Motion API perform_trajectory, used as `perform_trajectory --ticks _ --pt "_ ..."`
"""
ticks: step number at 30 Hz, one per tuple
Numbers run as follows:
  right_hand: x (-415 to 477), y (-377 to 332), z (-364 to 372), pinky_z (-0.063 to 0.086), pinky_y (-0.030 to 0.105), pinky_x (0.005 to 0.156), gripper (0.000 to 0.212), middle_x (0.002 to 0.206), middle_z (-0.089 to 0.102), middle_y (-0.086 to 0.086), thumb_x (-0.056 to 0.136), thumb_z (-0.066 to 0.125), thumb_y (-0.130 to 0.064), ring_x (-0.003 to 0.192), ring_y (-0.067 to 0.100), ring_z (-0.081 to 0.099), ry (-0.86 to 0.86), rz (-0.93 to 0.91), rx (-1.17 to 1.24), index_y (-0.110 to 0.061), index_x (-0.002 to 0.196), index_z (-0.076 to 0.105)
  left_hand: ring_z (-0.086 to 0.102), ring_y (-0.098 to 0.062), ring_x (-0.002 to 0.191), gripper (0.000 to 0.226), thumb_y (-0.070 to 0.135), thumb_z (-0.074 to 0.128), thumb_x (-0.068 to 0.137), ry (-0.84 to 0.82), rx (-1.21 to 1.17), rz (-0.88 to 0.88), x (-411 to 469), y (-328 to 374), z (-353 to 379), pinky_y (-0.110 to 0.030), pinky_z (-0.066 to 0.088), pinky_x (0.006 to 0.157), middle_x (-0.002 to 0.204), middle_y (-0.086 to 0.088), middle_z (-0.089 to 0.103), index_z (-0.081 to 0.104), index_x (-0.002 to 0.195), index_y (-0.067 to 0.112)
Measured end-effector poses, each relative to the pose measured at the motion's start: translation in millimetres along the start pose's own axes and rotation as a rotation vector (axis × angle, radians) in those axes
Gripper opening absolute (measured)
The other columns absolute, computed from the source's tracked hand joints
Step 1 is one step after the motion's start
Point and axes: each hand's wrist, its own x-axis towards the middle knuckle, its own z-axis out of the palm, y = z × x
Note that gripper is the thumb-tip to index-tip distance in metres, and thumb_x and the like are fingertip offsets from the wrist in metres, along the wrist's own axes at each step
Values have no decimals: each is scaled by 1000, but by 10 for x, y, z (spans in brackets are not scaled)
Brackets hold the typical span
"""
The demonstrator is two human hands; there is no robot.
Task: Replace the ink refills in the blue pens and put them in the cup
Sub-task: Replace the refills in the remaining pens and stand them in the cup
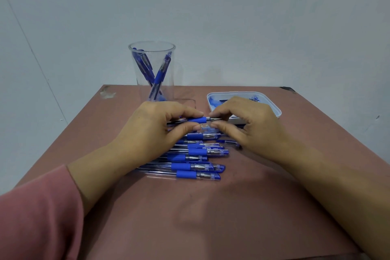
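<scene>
Blue rubber marks the spot where the left hand has the pen. Thumb and forefinger are curled round the barrel just behind the grip, and the pen lies level, pointing to three o'clock. The right hand meets it there, with thumb and forefinger pinched on the metal tip and the other fingers loosely bent.

This looks like the unscrewing or screwing of the tip, so the refill swap on this one pen is in hand; which way it is being turned cannot be told.

At six o'clock from the hands a row of capped pens lies side by side on the brown table, seemingly waiting their turn. The clear cup stands at eleven o'clock with a few pens leaning inside it. A white tray sits at one o'clock, partly behind the right hand; its contents are blurred, blue and dark.

Next comes a steady twist of the tip while the left hand keeps the barrel from rolling. A small part like that could slip and drop among the pens below.
</scene>
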Motion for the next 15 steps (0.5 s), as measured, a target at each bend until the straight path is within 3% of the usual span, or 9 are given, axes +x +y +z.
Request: perform_trajectory --ticks 4,7,11,15 --pt "8 0 3 49 29 70 14 86 66 -2 91 65 -23 78 10 61 -14 25 1 -11 98 69 58 17 80 33 46 62 80 8 -6 -1 -3 4 24 -2 42 72 86 36 56 74 105 28" --pt "15 -22 9 50 21 72 9 86 65 -10 88 68 -21 81 7 62 -61 109 79 -17 96 68 56 19 81 38 52 57 79 -11 17 -7 -7 -13 32 -2 43 73 86 37 55 73 106 31" --pt "4 57 -145 47 15 74 20 86 64 -20 81 76 -30 84 5 60 -171 265 128 -32 96 63 60 11 83 39 55 55 77 -19 46 -44 0 -28 4 -6 46 73 85 36 56 73 105 34" --pt "-112 194 -337 49 25 71 20 85 63 -22 73 78 -42 82 4 59 -380 363 13 -34 89 68 64 2 84 25 34 68 82 -6 74 -83 -1 -59 -25 -12 49 74 88 35 59 70 107 37"
